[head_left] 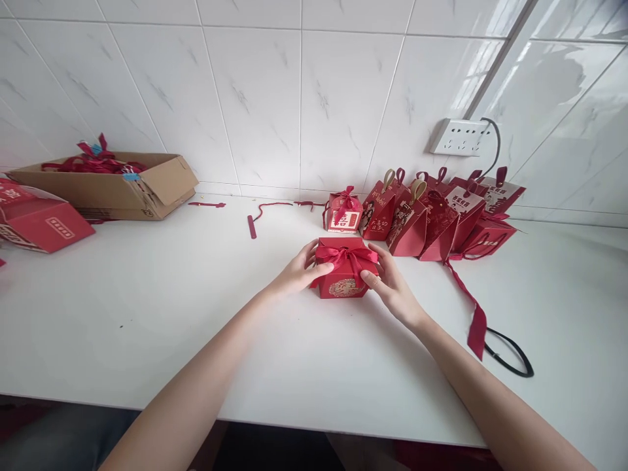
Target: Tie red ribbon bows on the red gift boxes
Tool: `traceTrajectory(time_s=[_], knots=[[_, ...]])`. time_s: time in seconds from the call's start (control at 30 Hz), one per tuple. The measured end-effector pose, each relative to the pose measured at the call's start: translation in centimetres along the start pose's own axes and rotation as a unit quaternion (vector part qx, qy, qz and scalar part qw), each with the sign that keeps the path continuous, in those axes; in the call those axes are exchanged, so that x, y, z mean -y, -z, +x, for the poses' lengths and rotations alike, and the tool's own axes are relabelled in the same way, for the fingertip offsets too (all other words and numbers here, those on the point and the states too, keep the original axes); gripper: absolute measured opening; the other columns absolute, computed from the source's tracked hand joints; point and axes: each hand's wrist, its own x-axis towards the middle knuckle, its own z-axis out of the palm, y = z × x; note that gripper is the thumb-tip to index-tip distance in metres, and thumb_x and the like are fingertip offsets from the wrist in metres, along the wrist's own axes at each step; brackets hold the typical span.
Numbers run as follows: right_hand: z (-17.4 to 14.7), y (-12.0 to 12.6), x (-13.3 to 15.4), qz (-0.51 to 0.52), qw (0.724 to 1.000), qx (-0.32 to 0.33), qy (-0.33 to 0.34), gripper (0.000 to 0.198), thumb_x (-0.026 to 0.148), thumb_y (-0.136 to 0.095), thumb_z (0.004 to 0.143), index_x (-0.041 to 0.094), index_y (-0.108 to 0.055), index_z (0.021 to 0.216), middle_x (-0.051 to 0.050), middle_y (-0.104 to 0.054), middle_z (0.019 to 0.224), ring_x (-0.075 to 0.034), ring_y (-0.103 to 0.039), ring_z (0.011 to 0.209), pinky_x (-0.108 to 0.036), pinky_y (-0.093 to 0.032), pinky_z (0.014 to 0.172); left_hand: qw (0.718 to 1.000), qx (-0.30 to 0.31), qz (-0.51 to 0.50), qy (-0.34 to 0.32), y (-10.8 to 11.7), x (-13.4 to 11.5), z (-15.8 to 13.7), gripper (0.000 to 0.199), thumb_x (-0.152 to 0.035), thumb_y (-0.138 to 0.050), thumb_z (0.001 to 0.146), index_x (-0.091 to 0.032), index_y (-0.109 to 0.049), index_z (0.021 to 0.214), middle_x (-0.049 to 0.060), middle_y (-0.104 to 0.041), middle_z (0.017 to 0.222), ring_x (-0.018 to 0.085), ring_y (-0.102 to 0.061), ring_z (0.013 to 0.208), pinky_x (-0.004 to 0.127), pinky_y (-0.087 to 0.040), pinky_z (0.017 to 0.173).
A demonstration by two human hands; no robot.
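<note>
A red gift box (pixel 342 288) with a gold round emblem stands upright on the white table, a red ribbon bow (pixel 349 254) tied across its top. My left hand (pixel 303 269) grips its left side, the thumb lying on the bow's left part. On the right side my right hand (pixel 387 281) holds the same box, its thumb at the front near the ribbon. Fingers of both hands are partly hidden behind the box. Right behind it is a smaller red box (pixel 343 219) with a white label and its own bow.
Several red gift boxes with loop handles (pixel 432 219) stand back right. A loose red ribbon (pixel 466 297) and a black cord (pixel 513 353) lie at the right. At left are a cardboard box (pixel 132 196) of ribbons and a large red box (pixel 49 222). A socket strip (pixel 458 137) is on the wall.
</note>
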Motion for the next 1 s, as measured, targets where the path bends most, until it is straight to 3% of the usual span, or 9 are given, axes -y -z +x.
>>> traceTrajectory(time_s=[0.1, 0.23, 0.47, 0.77, 0.9, 1.0], knots=[[0.1, 0.3, -0.2, -0.025, 1.000, 0.005, 0.017, 0.066, 0.049, -0.059, 0.082, 0.032, -0.029, 0.137, -0.008, -0.036, 0.145, -0.027, -0.041, 0.130, -0.047, -0.043, 0.099, 0.999, 0.025, 0.013, -0.031, 0.0, -0.2, 0.0, 0.058, -0.038, -0.066, 0.074, -0.025, -0.045, 0.127, 0.007, -0.047, 0.139, 0.028, -0.046, 0.127, 0.038, -0.042, 0.100], [0.1, 0.7, -0.1, -0.074, 0.997, -0.002, 0.030, 0.074, 0.049, -0.063, 0.079, 0.033, -0.025, 0.141, -0.009, -0.026, 0.151, -0.030, -0.035, 0.133, -0.048, -0.043, 0.098, 1.000, 0.002, 0.020, -0.014, -0.1, -0.3, -0.3, 0.065, -0.037, -0.069, 0.070, -0.022, -0.043, 0.127, 0.009, -0.045, 0.140, 0.029, -0.042, 0.129, 0.041, -0.039, 0.103], [0.1, 0.6, -0.1, -0.234, 0.965, 0.026, 0.118, 0.083, 0.042, -0.066, 0.076, 0.026, -0.020, 0.144, -0.012, -0.033, 0.147, -0.030, -0.035, 0.133, -0.051, -0.032, 0.108, 1.000, -0.021, 0.020, -0.009, -0.8, 0.0, -0.5, 0.068, -0.031, -0.066, 0.073, -0.021, -0.034, 0.131, 0.010, -0.043, 0.139, 0.028, -0.040, 0.130, 0.042, -0.040, 0.103], [0.1, 0.6, -0.1, -0.208, 0.973, 0.033, 0.094, 0.078, 0.038, -0.064, 0.078, 0.026, -0.022, 0.143, -0.011, -0.038, 0.145, -0.027, -0.040, 0.131, -0.045, -0.038, 0.105, 0.998, -0.008, 0.049, -0.037, -2.1, 0.3, -0.9, 0.067, -0.036, -0.068, 0.074, -0.026, -0.029, 0.128, 0.010, -0.045, 0.133, 0.025, -0.052, 0.117, 0.041, -0.047, 0.095], [0.2, 0.8, -0.3, -0.198, 0.975, 0.032, 0.092, 0.079, 0.039, -0.067, 0.076, 0.026, -0.024, 0.142, -0.011, -0.037, 0.146, -0.029, -0.043, 0.128, -0.045, -0.043, 0.101, 0.993, -0.012, 0.111, -0.042, -1.8, 0.1, -1.2, 0.081, -0.029, -0.075, 0.066, -0.024, -0.026, 0.130, 0.013, -0.035, 0.138, 0.028, -0.043, 0.125, 0.042, -0.044, 0.097], [0.2, 1.0, -0.4, -0.202, 0.975, 0.028, 0.092, 0.080, 0.038, -0.067, 0.076, 0.026, -0.024, 0.142, -0.012, -0.036, 0.146, -0.030, -0.046, 0.126, -0.044, -0.045, 0.099, 0.994, 0.036, 0.101, -0.021, -1.0, -0.4, -1.3, 0.095, -0.026, -0.078, 0.060, -0.026, -0.019, 0.135, 0.013, -0.034, 0.139, 0.028, -0.041, 0.126, 0.042, -0.044, 0.096]])
